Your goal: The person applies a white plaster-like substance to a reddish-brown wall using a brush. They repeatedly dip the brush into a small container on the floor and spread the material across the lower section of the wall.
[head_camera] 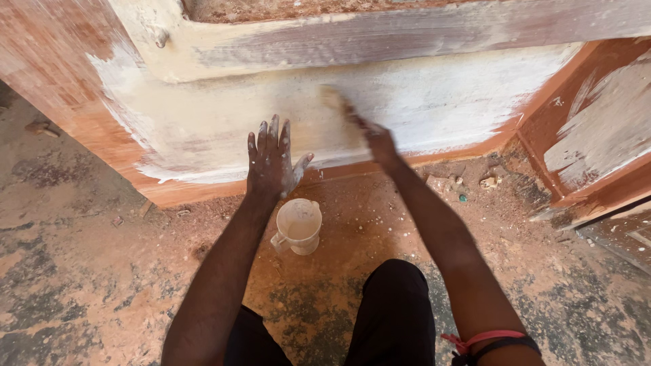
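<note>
spreading pale filler across the wooden panel (pixel 224 129), the right hand (pixel 376 139) pinches a blurred applicator (pixel 333 98) at 12 o'clock while the left hand (pixel 271 159) presses flat, fingers splayed; most looks coated, bare reddish edges remain at 9 and 3 o'clock, cup (pixel 298 226) below.

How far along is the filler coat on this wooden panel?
Done: pale filler covers most of the lower panel and the rail above. In hand: the right hand rubs a blurred applicator across the middle, while the left hand lies flat on the panel. Left: bare reddish wood at the left end.
</note>
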